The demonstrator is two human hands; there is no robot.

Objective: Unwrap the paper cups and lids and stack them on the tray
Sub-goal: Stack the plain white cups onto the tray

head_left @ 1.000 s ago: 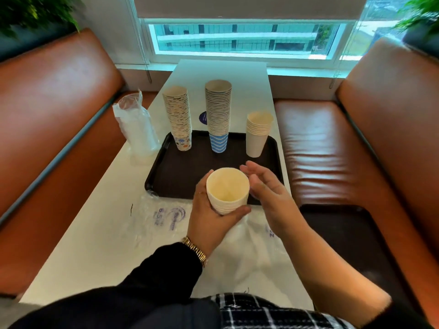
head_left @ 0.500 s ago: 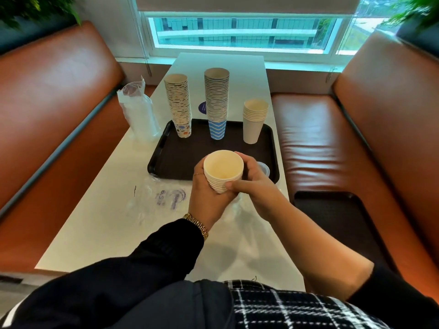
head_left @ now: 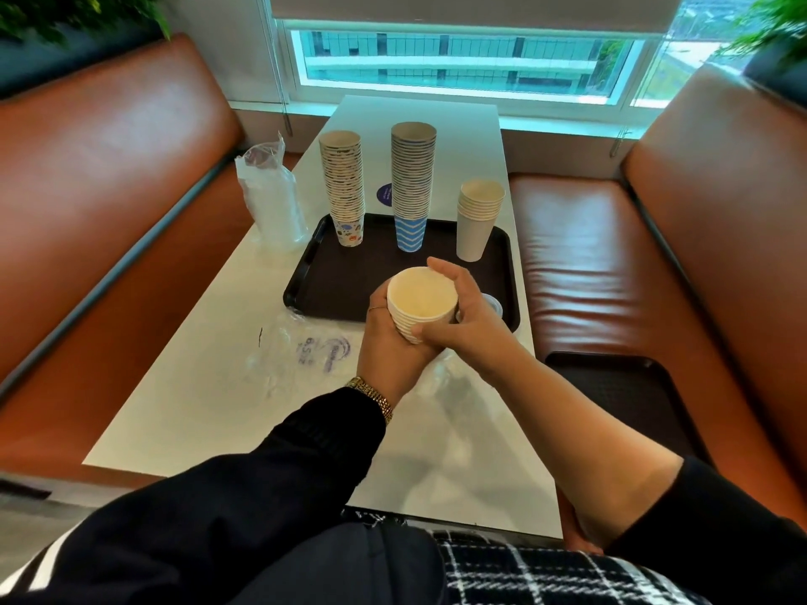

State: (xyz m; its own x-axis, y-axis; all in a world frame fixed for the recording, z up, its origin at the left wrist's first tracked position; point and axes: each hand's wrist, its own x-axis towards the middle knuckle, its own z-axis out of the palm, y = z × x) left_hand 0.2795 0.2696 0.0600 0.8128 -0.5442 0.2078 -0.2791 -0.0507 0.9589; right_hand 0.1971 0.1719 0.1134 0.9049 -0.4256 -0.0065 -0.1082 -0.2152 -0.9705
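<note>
Currently, a short stack of white nested cups [head_left: 420, 305], mouth up, sits above the tray's [head_left: 349, 281] near edge, left hand [head_left: 393, 347] and right hand [head_left: 463, 316] both wrapped around it.

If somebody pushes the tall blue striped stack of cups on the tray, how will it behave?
The blue stack is tall on one narrow cup, so it probably tips easily. Being paper, it is likely light and may slide on the tray.

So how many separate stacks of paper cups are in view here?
4: patterned stack, blue-striped stack and short white stack standing on the tray; a fourth white stack held in both hands.
</note>
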